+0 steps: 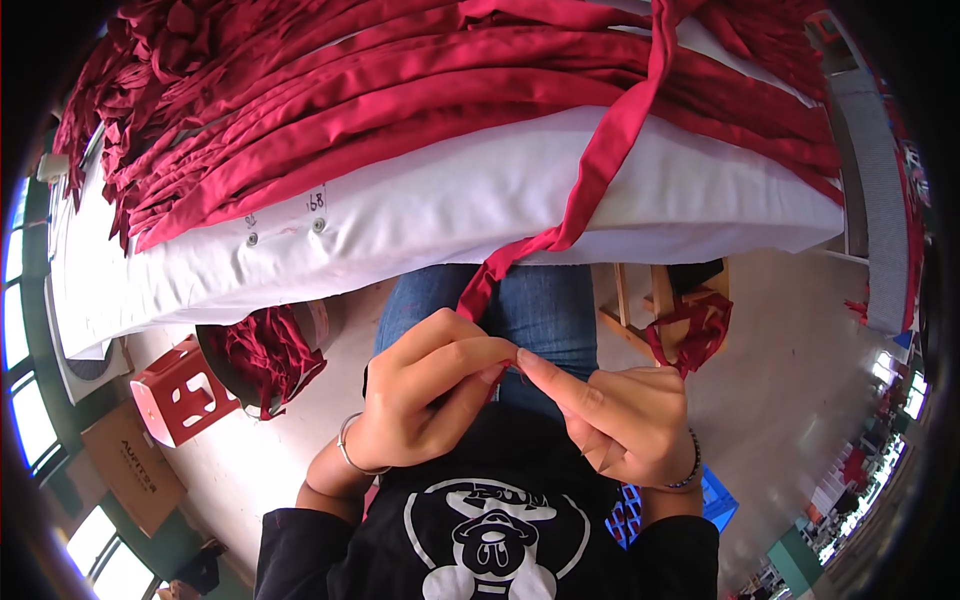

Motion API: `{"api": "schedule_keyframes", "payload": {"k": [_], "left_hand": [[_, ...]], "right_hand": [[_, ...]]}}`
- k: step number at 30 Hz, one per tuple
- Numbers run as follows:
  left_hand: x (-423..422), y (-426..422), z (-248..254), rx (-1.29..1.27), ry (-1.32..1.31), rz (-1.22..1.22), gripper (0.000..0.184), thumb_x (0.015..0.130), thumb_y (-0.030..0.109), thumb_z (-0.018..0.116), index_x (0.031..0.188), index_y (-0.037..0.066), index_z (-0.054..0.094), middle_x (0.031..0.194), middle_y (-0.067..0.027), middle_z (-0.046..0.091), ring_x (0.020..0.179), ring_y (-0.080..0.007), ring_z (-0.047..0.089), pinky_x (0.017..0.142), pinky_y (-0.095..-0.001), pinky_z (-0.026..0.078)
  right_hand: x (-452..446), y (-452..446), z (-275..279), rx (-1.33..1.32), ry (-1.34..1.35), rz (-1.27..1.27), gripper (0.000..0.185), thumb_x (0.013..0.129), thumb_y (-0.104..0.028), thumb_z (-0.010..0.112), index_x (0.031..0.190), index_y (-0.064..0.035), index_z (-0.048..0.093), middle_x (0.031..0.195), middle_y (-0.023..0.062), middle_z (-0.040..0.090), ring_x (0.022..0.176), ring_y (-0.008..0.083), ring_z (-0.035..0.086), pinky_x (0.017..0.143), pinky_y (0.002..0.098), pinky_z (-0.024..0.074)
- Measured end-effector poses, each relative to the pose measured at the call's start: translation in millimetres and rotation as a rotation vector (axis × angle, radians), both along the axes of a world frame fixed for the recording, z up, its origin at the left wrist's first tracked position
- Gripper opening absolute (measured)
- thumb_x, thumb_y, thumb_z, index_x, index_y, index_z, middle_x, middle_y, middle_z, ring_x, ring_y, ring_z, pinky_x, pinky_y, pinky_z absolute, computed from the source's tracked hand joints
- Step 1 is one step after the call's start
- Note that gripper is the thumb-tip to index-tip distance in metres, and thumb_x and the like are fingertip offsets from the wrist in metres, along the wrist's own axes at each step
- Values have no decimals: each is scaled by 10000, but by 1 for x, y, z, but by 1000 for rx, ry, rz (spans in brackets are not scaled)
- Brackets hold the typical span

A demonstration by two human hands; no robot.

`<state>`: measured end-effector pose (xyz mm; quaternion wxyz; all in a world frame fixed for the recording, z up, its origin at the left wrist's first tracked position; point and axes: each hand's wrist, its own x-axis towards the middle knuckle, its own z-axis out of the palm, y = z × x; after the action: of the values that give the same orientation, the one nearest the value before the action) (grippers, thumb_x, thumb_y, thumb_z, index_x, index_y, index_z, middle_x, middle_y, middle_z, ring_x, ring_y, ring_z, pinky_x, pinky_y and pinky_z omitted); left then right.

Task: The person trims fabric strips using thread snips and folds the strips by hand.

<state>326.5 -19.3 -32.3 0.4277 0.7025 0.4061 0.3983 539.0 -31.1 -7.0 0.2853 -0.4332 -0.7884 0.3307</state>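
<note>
A long white surface (pixel 420 210) sits in front of the person, and lots of red strips (pixel 400 110) lie on it in rows, maybe so they don't get tangled. One long red strip (pixel 600 165) hangs over the edge and down to the hands above the lap (pixel 550 320), likely so its end is easy to reach. The left hand (pixel 425 395) has its grip pinching that end. The right hand (pixel 630 420) has a fingertip right there, but I cannot tell if its grip pinches too. Both hands are close together, probably to keep the end steady.
</note>
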Motion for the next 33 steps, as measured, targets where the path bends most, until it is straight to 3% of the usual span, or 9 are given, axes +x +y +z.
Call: {"api": "schedule_keyframes", "payload": {"k": [3, 5, 9, 18, 22, 26, 29, 31, 33], "left_hand": [[0, -1, 1, 38, 60, 9, 249, 750, -143, 607, 964, -25, 657, 817, -96, 593, 653, -193, 592, 573, -280, 475], [0, -1, 2, 48, 91, 9, 249, 750, -140, 610, 965, -23, 659, 818, -93, 597, 643, -193, 594, 570, -282, 479], [2, -1, 6, -63, 19, 26, 196, 780, -119, 616, 955, -39, 654, 774, -104, 599, 618, -189, 586, 556, -268, 463], [14, -13, 0, -144, -171, 85, 86, 840, -78, 605, 918, -76, 641, 754, -125, 617, 599, -189, 579, 555, -277, 447], [10, -10, -2, -220, -106, 69, 83, 836, -72, 607, 909, -60, 646, 739, -116, 611, 601, -192, 581, 553, -284, 446], [16, -20, 1, -233, -110, 75, 96, 852, -52, 555, 841, -42, 650, 666, -80, 581, 518, -174, 537, 515, -273, 409], [9, -16, -13, -218, -64, 9, 71, 808, -36, 643, 865, -22, 683, 734, -100, 615, 669, -224, 557, 658, -321, 443], [2, -13, -19, -187, -98, -32, 72, 814, 1, 641, 835, 15, 709, 774, -67, 644, 752, -224, 547, 782, -328, 414], [-13, -12, -3, -241, -51, 114, 115, 833, 49, 620, 854, 11, 727, 873, -72, 611, 810, -201, 538, 769, -327, 421]], "right_hand": [[1, 1, 5, 5, -47, 9, 388, 807, -87, 619, 1190, -96, 682, 498, 0, 369, 396, 145, 433, 410, 313, 350], [2, 0, 9, 99, -235, 42, 568, 645, -4, 641, 1201, -108, 680, 501, 5, 325, 394, 149, 415, 401, 317, 344], [4, 1, 3, 254, -290, 91, 642, 621, -53, 663, 1262, -66, 633, 537, -16, 292, 404, 94, 349, 383, 257, 348], [-24, -18, -43, 342, 85, -165, 550, 694, -62, 645, 1234, 40, 617, 520, -11, 343, 398, 102, 372, 385, 258, 345], [-12, -12, -40, 414, 14, -91, 646, 613, -2, 658, 1257, 23, 607, 517, -9, 352, 391, 116, 365, 378, 270, 323], [-2, -11, -28, 284, -40, -68, 547, 633, 123, 614, 1160, -8, 679, 497, 30, 402, 389, 148, 404, 405, 296, 312], [2, -8, -22, -30, 128, -111, 448, 780, 15, 696, 1221, -42, 641, 537, 38, 440, 413, 166, 459, 414, 297, 381], [15, -6, -29, -79, 133, -30, 443, 776, 9, 703, 1211, -52, 649, 557, 41, 481, 421, 159, 471, 422, 287, 391], [29, -6, -28, -251, 212, 60, 400, 787, -9, 716, 1178, -79, 670, 643, 47, 601, 450, 125, 493, 442, 263, 422]]}}
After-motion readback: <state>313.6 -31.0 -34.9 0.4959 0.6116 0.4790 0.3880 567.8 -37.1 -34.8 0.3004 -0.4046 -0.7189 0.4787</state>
